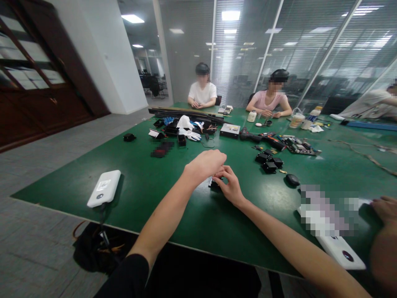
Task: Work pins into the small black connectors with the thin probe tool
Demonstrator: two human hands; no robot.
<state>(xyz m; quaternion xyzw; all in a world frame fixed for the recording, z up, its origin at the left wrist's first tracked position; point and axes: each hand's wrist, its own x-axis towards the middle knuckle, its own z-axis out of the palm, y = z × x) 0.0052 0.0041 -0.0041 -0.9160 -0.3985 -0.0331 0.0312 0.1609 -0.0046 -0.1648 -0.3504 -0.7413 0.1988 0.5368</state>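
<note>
In the head view, my left hand [206,163] is closed above the green table, its knuckles up and wrist bent. Its fingertips are hidden behind the hand, so what they grip does not show. Just below and to the right, my right hand [232,186] has its thumb and fingers curled together around a small black box [214,185] with a pale edge. The box is mostly covered by the fingers and sits at or near the tabletop. Both hands are nearly touching each other over it.
A white power bank [104,188] lies left on the green table [149,194]. Beyond my hands are white gloves [188,129], a power drill [263,138], a circuit board [299,145] and black boxes [269,161]. A computer mouse [292,180] lies right. Another person's hand [384,209] rests nearby.
</note>
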